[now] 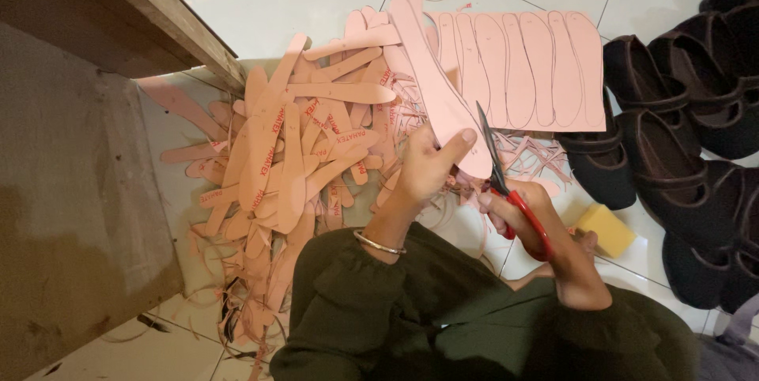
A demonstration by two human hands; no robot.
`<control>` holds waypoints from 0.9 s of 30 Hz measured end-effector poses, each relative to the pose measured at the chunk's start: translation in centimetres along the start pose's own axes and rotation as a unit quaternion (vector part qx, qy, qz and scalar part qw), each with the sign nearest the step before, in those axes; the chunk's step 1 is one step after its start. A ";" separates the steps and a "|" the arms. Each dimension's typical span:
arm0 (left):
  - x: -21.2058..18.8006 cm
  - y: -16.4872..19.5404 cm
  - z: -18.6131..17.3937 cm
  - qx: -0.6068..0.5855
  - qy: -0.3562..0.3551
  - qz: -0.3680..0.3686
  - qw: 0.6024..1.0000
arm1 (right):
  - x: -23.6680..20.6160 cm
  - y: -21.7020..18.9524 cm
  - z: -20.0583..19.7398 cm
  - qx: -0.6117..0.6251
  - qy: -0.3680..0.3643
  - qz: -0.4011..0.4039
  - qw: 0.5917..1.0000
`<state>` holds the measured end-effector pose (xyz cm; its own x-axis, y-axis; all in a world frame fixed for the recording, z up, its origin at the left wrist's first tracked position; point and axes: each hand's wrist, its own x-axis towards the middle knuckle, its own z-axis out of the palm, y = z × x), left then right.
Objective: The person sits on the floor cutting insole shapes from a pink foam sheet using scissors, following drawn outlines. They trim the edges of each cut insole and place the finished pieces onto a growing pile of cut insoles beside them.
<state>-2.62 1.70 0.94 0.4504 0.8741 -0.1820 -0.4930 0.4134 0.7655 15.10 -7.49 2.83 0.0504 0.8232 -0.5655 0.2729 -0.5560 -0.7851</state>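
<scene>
My left hand (pixel 431 164) pinches a long pink insole-shaped cutout (pixel 436 81) near its lower end, thumb on top. My right hand (pixel 545 227) grips red-handled scissors (pixel 510 191); the dark blades point up along the right edge of that cutout. Behind it lies a pink sheet (pixel 538 65) marked with several insole outlines. A metal bangle (pixel 379 243) is on my left wrist.
A heap of cut pink insoles (pixel 308 136) and thin trimmings covers the tiled floor to the left. Several dark shoes (pixel 680 128) are lined up on the right. A yellow sponge block (pixel 605 229) lies by my right hand. A wooden bench (pixel 103 25) stands at left.
</scene>
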 end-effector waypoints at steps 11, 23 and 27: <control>0.0 -0.7 -0.2 0.067 -0.086 -0.029 0.994 | 0.5 0.3 -0.5 -0.166 0.046 -0.089 0.981; -0.2 -0.2 -0.1 -0.011 -0.079 -0.069 0.994 | -0.3 -0.4 0.8 -0.060 0.049 -0.094 0.993; 0.8 -1.6 -0.7 -0.005 0.007 0.054 0.999 | 0.0 0.4 0.9 -0.040 0.037 -0.056 0.997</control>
<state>-2.00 1.98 -0.83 0.3835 0.9172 -0.1078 -0.5461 0.3193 0.7745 14.35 -7.80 2.31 0.0853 0.8873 -0.4532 0.3563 -0.4519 -0.8178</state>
